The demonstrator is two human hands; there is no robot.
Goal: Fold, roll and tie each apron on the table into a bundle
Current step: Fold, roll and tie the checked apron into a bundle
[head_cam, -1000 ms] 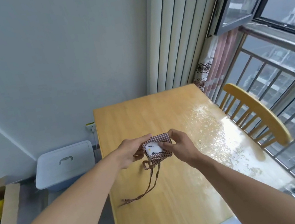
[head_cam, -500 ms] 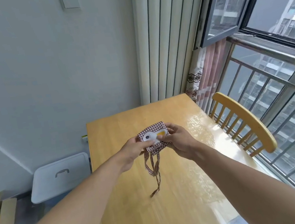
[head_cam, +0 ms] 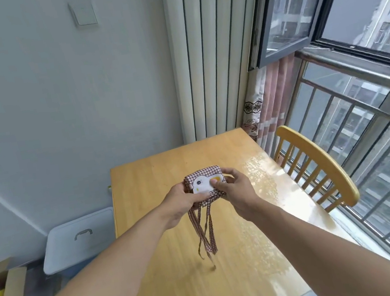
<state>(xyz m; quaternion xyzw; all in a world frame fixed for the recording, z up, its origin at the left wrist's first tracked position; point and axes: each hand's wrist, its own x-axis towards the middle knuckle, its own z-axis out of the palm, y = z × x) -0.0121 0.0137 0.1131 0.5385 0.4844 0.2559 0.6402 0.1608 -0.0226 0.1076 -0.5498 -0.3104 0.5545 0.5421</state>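
Holding a folded red-and-white checked cloth apron [head_cam: 203, 182] with a white duck patch above the light wooden table [head_cam: 172, 267], we grip it from both sides. Our left hand [head_cam: 180, 203] curls round its left edge, fingers hidden beneath the cloth; our right hand [head_cam: 234, 187] pinches the right side, thumb pressed on the patch. The apron's checked ties [head_cam: 205, 231] dangle blurred, their ends hard to make out. To the right stands a yellow wooden chair [head_cam: 320, 165], partly cut off by the table; on the left floor sits a white lidded plastic bin [head_cam: 80, 239].
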